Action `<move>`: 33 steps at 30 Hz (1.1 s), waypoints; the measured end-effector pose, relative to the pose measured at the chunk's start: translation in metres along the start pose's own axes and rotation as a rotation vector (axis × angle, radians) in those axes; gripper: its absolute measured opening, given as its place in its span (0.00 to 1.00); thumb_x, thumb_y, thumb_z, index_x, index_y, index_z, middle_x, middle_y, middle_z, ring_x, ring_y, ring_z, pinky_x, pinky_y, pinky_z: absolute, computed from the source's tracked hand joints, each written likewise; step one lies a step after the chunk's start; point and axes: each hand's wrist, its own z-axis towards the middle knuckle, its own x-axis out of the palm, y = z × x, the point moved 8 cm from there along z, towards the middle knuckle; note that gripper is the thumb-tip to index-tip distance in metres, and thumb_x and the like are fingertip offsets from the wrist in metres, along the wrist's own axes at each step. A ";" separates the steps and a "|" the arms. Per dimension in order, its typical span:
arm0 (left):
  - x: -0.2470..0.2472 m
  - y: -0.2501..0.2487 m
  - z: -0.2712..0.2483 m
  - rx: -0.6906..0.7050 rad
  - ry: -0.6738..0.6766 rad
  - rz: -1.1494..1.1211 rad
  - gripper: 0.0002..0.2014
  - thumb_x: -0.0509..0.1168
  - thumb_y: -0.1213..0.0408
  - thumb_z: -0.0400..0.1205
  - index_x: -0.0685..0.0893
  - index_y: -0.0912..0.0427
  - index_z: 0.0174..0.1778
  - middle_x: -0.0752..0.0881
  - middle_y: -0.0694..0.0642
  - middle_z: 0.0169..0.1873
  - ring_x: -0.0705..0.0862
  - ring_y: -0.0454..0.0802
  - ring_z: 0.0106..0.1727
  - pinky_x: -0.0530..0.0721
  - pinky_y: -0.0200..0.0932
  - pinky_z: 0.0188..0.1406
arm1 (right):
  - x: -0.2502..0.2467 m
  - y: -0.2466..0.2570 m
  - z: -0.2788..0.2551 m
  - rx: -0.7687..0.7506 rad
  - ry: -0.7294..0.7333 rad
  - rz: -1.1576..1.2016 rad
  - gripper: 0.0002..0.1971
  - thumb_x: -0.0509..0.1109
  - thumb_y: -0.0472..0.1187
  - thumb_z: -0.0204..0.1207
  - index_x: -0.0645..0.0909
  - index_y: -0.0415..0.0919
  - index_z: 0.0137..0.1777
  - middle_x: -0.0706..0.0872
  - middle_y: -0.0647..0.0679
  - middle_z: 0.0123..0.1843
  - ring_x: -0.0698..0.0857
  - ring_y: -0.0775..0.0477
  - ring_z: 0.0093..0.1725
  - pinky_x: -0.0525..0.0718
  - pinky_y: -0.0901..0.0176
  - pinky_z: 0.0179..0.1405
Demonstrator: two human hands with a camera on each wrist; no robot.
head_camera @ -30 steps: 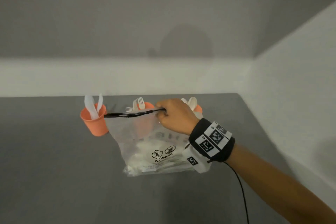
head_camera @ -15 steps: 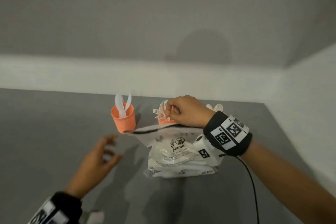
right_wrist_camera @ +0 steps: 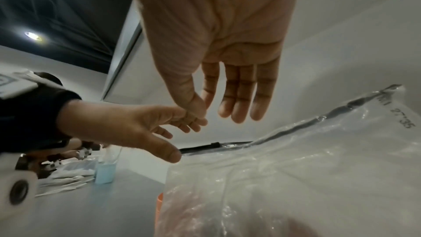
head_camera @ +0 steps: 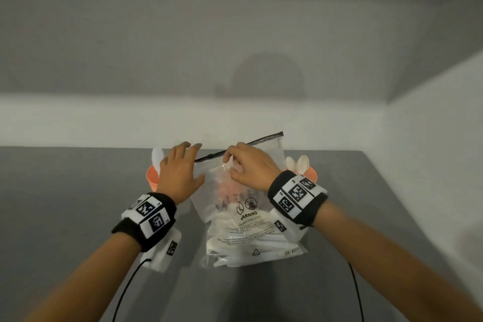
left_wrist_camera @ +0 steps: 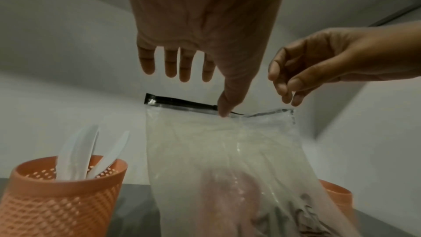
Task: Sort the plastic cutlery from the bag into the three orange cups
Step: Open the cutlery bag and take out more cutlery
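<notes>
A clear zip bag (head_camera: 248, 219) with white cutlery in its bottom stands upright on the grey table, its black zip strip (head_camera: 264, 138) partly open. My left hand (head_camera: 183, 165) is at the strip's left end with straight fingers, and its thumb (left_wrist_camera: 224, 109) touches the rim. My right hand (head_camera: 243, 165) hovers at the rim with thumb and forefinger tips together; film between them does not show. The left orange cup (head_camera: 153, 180) holds knives (left_wrist_camera: 77, 150). The middle cup (head_camera: 230, 185) shows through the bag. The right cup (head_camera: 312, 174) holds spoons (head_camera: 300, 165).
White walls close the table (head_camera: 78, 217) at the back and on the right. In the right wrist view a clear cup with blue liquid (right_wrist_camera: 104, 170) and white items (right_wrist_camera: 66, 174) lie further left. Black cables hang from both wristbands.
My left hand rose from the lower left to the bag's top left corner. The right hand stayed at the bag's top, and the bag now stands taller before the cups.
</notes>
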 end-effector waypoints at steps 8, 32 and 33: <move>0.000 -0.010 0.022 0.109 0.091 -0.073 0.07 0.63 0.62 0.81 0.85 0.59 0.47 0.88 0.56 0.40 0.85 0.58 0.45 0.81 0.52 0.49 | 0.011 -0.007 0.024 -0.047 -0.018 -0.127 0.26 0.68 0.51 0.76 0.70 0.47 0.73 0.77 0.45 0.69 0.74 0.45 0.70 0.56 0.47 0.78; -0.024 -0.019 0.011 0.235 0.129 -0.393 0.13 0.67 0.70 0.78 0.79 0.48 0.32 0.81 0.48 0.26 0.76 0.35 0.29 0.69 0.29 0.28 | -0.067 -0.141 -0.071 0.404 -0.164 0.163 0.13 0.73 0.43 0.74 0.86 0.42 0.57 0.88 0.45 0.54 0.82 0.52 0.43 0.77 0.64 0.44; -0.022 -0.024 0.010 0.244 0.142 -0.397 0.13 0.67 0.71 0.78 0.78 0.49 0.32 0.80 0.48 0.26 0.76 0.34 0.29 0.70 0.29 0.28 | -0.062 -0.141 -0.072 0.427 -0.142 0.273 0.14 0.72 0.42 0.75 0.84 0.43 0.60 0.86 0.45 0.57 0.83 0.50 0.43 0.79 0.65 0.45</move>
